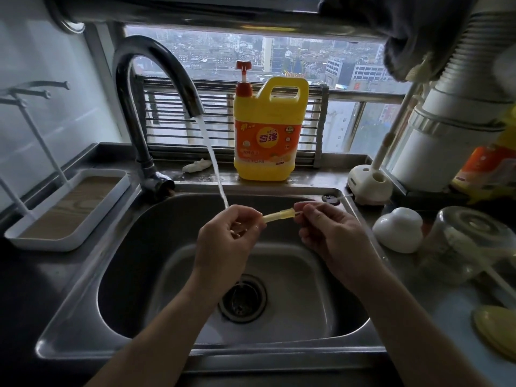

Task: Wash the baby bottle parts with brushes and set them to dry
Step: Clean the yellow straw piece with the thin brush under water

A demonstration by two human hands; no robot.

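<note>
The tube (279, 215) lay crosswise over the sink (134, 247). The left hand (226, 241) pinched its left end. The right hand (332, 233) pinched the brush (345, 196) entering its right end.

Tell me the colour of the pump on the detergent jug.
Red pump, with a pale stem, on the yellow detergent jug; head view.

Two slim forearms, bare all along their visible length, with bare left hand (226, 236) and right hand (332, 233).

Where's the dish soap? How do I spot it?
Look at the window behind the sink. On the ledge below it, right of the tap, stands the soap jug. Unlike the white brush stand nearby, it is bright yellow with a red pump.
</note>
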